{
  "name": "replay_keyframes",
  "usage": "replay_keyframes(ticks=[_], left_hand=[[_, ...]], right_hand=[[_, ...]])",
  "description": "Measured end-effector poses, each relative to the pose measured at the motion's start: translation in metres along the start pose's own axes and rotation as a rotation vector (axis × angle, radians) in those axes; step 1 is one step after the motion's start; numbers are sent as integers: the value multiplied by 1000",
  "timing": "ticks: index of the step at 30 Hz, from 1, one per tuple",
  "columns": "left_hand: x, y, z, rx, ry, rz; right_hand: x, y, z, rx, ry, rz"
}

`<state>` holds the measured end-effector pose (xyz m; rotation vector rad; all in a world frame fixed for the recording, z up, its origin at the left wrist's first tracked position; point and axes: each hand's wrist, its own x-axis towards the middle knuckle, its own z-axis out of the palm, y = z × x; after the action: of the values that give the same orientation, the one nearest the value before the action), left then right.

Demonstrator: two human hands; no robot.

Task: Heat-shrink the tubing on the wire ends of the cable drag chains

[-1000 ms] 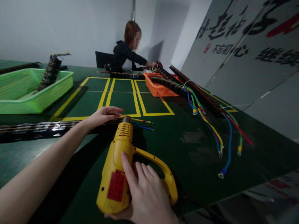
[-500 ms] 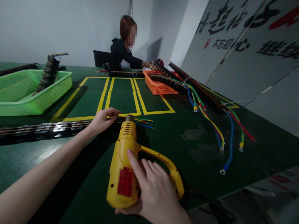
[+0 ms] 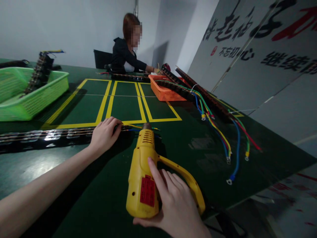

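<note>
My left hand point(image 3: 104, 135) is closed round the wires point(image 3: 133, 126) where they leave a black cable drag chain point(image 3: 53, 137) lying across the table. Its thumb and fingers meet near the chain's end, partly hiding it. Yellow, green and blue wires run out to the right from this grip. In my right hand point(image 3: 173, 198) is a yellow heat gun point(image 3: 142, 172), held around its body with the index finger stretched along the top. The gun's metal nozzle point(image 3: 147, 126) points away from me and overlaps the wires in view; whether it touches them I cannot tell.
A green basket point(image 3: 47, 99) with a chain piece stands at left. An orange basket point(image 3: 167, 95) and further drag chains with lugged wires point(image 3: 237, 148) lie at right. Yellow tape point(image 3: 119, 125) marks the green table. A co-worker point(image 3: 126, 53) sits at the far side.
The heat gun has moved right along the wires, toward their ends. My left hand has shifted slightly left and turned, its back now more upward. The view has swung a little right.
</note>
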<state>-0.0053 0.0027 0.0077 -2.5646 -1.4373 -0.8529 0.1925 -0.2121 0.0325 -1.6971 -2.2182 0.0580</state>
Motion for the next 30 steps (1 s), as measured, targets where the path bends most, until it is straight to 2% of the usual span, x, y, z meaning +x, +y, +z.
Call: replay_keyframes(ticks=[6,12,16,24,30], left_hand=[[2,-1,0,-58,26,-7],[3,-3,0,4,13,5],[3,-3,-2,-26,-5,15],[3,-3,-3,-34,10,14],[2,-6,4,-5,69,24]], right_hand=[[9,-16,5,13,8,-36],[25,-40,19,-2,-14,-104],[29,-47,26,-1,-6,-118],[25,-40,17,66,-92,-79],[14,-16,7,61,-10,-8]])
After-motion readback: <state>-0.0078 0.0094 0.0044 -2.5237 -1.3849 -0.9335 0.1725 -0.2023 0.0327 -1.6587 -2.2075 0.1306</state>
